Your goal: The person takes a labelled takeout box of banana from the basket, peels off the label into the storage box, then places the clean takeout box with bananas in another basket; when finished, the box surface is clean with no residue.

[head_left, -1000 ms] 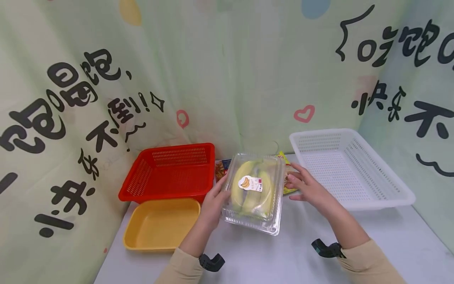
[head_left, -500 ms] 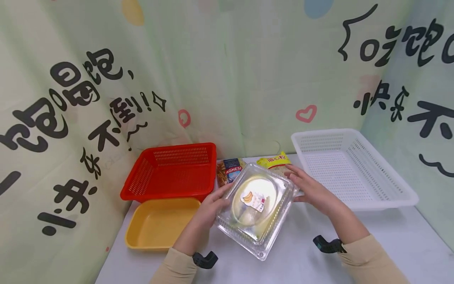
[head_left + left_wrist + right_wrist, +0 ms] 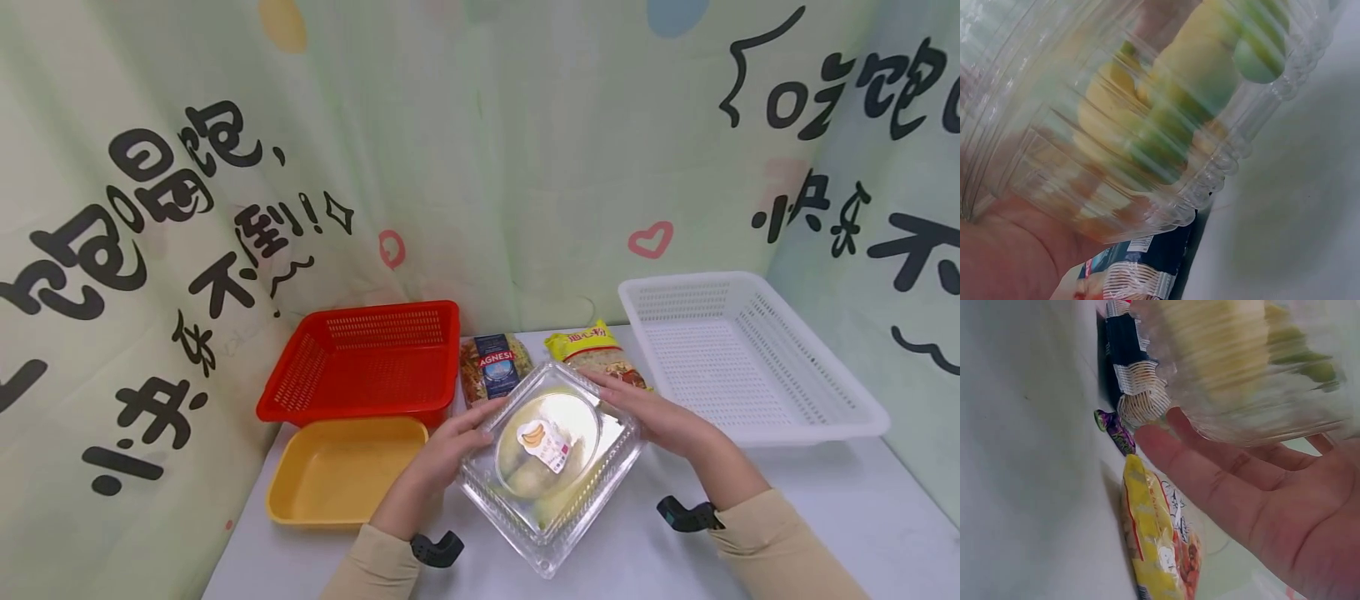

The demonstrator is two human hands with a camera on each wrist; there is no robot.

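A clear plastic clamshell box of bananas (image 3: 546, 467), with a banana-picture label on its lid, is tilted above the table. My left hand (image 3: 450, 442) grips its left edge; in the left wrist view, part of the palm and the thumb base (image 3: 1029, 244) shows against the ribbed side. At the box's upper right edge rests my right hand (image 3: 652, 412). In the right wrist view its fingers (image 3: 1210, 475) reach fairly straight alongside and under the box; its thumb is hidden. Bananas (image 3: 1166, 106) show through the plastic.
Behind the box lie an AGNESI pasta bag (image 3: 497, 367) and a yellow-topped food packet (image 3: 600, 354). A small purple wrapper (image 3: 1116, 431) lies between them. A red basket (image 3: 360, 358) and a yellow tray (image 3: 345, 475) stand left, a white basket (image 3: 750, 358) right.
The box has come nearer and lower and has turned so its near corner points toward me. My right hand, apart from it a second ago, now touches its edge. The packets behind are uncovered.
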